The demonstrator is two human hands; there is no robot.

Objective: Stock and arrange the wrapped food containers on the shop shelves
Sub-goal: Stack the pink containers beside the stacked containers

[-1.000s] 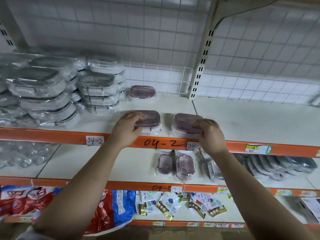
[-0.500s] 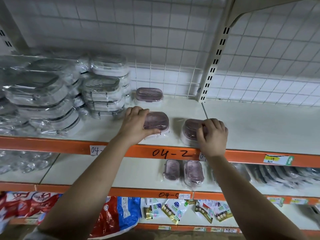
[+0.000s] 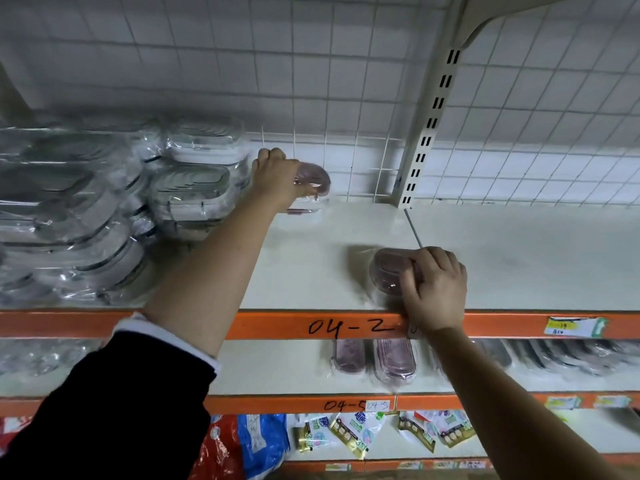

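The left hand (image 3: 277, 178) has carried its container (image 3: 314, 175) from the shelf (image 3: 311, 268) front to the back, upper middle of the frame, and grips it. It seems to rest on a back container (image 3: 304, 211), though the hand hides much. The right hand (image 3: 434, 289) grips the front container (image 3: 388, 271), centre right, just behind the orange rail (image 3: 277, 323). Clear wrapped stacks (image 3: 190, 181) fill the left.

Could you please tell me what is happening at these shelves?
A person is stocking the shelf marked 04-2. Their left hand holds a pink container at the back, directly over another pink one, beside the stacks of clear containers. Their right hand grips a second pink container near the shelf's front edge.
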